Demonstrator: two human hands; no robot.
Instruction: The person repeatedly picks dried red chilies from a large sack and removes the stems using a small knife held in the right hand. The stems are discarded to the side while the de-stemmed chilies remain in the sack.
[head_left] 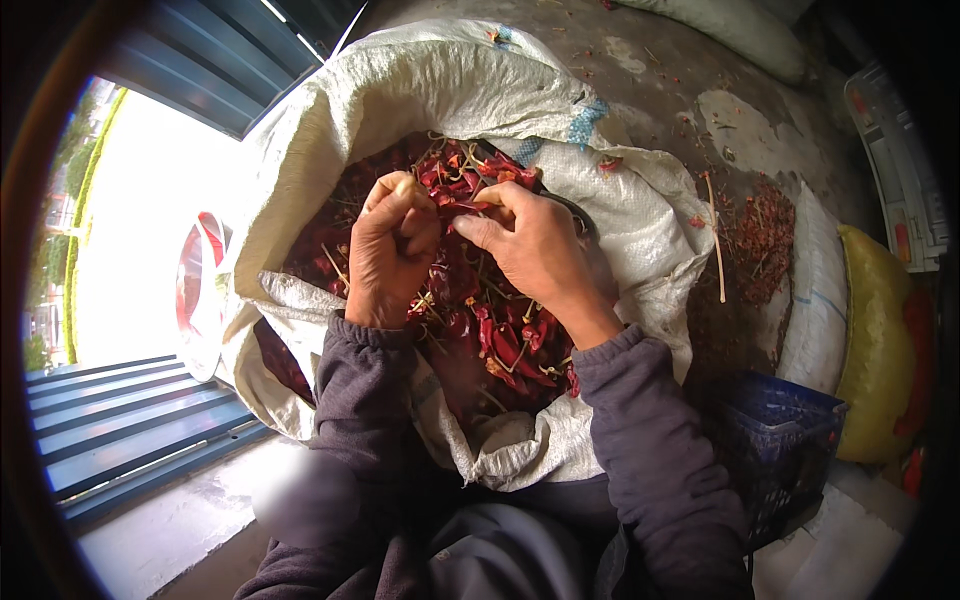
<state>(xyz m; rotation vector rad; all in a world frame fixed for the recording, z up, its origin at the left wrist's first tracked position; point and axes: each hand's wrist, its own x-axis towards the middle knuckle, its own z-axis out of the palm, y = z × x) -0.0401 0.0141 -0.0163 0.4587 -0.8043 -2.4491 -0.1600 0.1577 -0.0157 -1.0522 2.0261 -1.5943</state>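
A large white woven sack [440, 75] lies with its mouth rolled wide, full of dried red chili peppers [510, 345] with pale curled stems. Over the peppers, my right hand [535, 250] pinches one dried chili pepper [462, 209] between thumb and forefinger. That pepper points toward my left hand [392, 245], which is closed with its thumb pressed against the curled fingers. Whatever the left fingers hold, perhaps a stem, is too small to make out. Part of a dark rim [570, 210] shows among the peppers behind my right hand.
At the lower right stands a blue plastic crate [775, 410]. Beyond it are a white sack [815, 300] and a yellow sack [875, 340]. A heap of reddish scraps [765, 240] and a thin stick [715, 240] lie on the floor. Blue corrugated metal [140, 420] borders the bright opening at left.
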